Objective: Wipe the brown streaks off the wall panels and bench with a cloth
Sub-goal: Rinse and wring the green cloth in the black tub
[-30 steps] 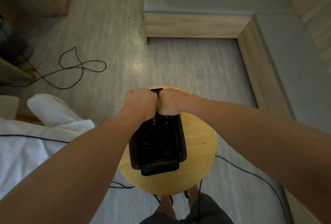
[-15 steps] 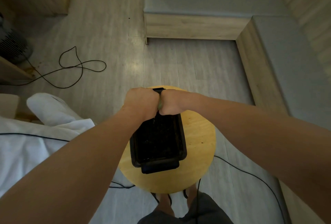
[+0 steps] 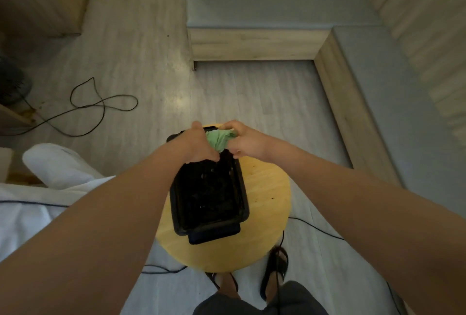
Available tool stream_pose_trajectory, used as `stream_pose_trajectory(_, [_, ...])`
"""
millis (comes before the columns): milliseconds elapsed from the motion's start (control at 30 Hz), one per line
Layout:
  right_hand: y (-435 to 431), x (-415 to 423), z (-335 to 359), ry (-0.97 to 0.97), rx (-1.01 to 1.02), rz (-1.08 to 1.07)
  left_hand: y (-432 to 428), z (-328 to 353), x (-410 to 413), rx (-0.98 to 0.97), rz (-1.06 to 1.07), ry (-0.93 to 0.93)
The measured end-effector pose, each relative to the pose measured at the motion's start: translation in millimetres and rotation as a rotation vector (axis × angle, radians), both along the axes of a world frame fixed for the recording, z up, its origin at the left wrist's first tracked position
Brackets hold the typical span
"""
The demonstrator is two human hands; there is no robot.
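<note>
pale plank floor (image 3: 141, 37), a round stool (image 3: 267, 188), a green cloth (image 3: 218, 138) held over the tub (image 3: 209, 196); no wiping yet

the floor runs grey and dim under everything; nearest, at the stool's near edge, two feet in dark sandals (image 3: 274, 272) stand, with white bedding (image 3: 50, 171) heaped to the stool's left; on the stool's yellow top sits the black tub, its long side running away from the person, its inside dark and glistening, seemingly wet, though i cannot tell how much water it holds; above the tub's far end both hands meet; the left hand (image 3: 195, 146) has its fingers curled round one end of the cloth, the right hand (image 3: 243, 142) pinches the other end, and the bunched green fabric shows in the gap between them; so the cloth is in both hands, over the far side of the stool, touching no streak; further off, left of the stool, a black cable (image 3: 100, 103) loops on the floor; beyond the stool and round to its right the grey-topped bench (image 3: 277, 9) turns its corner, with the wall panels (image 3: 416, 12) rising behind it; no brown streaks can be made out from here; the step in hand looks like readying the damp cloth, wringing or shaking it out over the tub; the next move, i judge, calls for gathering it into a flat pad in one hand, stepping round the stool to the bench, and watching for drips on the way
</note>
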State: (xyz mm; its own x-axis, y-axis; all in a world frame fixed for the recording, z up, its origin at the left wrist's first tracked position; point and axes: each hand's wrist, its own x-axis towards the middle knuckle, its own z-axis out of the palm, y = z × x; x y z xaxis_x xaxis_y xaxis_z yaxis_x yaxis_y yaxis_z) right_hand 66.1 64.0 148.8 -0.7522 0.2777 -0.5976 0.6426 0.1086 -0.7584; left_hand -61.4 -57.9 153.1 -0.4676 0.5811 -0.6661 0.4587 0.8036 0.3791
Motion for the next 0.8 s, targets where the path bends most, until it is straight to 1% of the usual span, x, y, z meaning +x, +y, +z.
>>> stream_pose_trajectory(67, [20.8, 26.8, 13.3, 0.063, -0.213, -0.317, 17.6, 17.1, 16.4, 0.121, 0.100, -0.204])
stream_pose_trajectory(100, [33.4, 42.1, 20.3, 0.105, -0.252, -0.424, 30.1, 27.9, 26.9, 0.198, 0.134, -0.291])
stream_pose_trajectory(167, [56.9, 73.3, 36.5, 0.181, -0.266, -0.573, 60.2, 47.6, 49.2, 0.341, 0.186, -0.435])
stream_pose_trajectory(267, [91.0, 127.7, 68.5, 0.350, -0.329, -0.769, 111.1, 79.9, 91.2, 0.527, 0.262, -0.543])
stream_pose_trajectory(400, [127.3, 200.0, 117.9, 0.617, -0.438, -0.957, 162.7, 126.7, 154.6, 0.691, 0.326, -0.577])
stream_pose_trajectory(433, [137.3, 219.2, 130.5, 0.664, -0.460, -0.987, 173.6, 141.6, 173.3, 0.737, 0.313, -0.585])
stream_pose_trajectory(467, [145.0, 236.6, 141.9, 0.671, -0.469, -1.005, 181.2, 156.3, 191.2, 0.785, 0.299, -0.599])
stream_pose_trajectory(533, [156.0, 268.2, 164.6, 0.606, -0.428, -0.949, 195.8, 183.0, 225.1, 0.834, 0.240, -0.610])
stream_pose_trajectory(600, [164.7, 300.1, 182.5, 0.595, -0.307, -0.868, 209.3, 207.4, 260.5, 0.827, 0.152, -0.577])
stream_pose_trajectory(700, [169.6, 335.7, 213.7, 0.749, -0.109, -0.840, 217.7, 238.5, 302.8, 0.773, 0.075, -0.632])
stream_pose_trajectory(733, [171.5, 339.0, 221.4, 0.770, -0.053, -0.829, 219.8, 240.4, 303.7, 0.760, 0.053, -0.642])
stream_pose_trajectory(800, [173.6, 365.1, 241.7, 0.818, 0.026, -0.819, 223.4, 254.8, 319.7, 0.725, -0.069, -0.561])
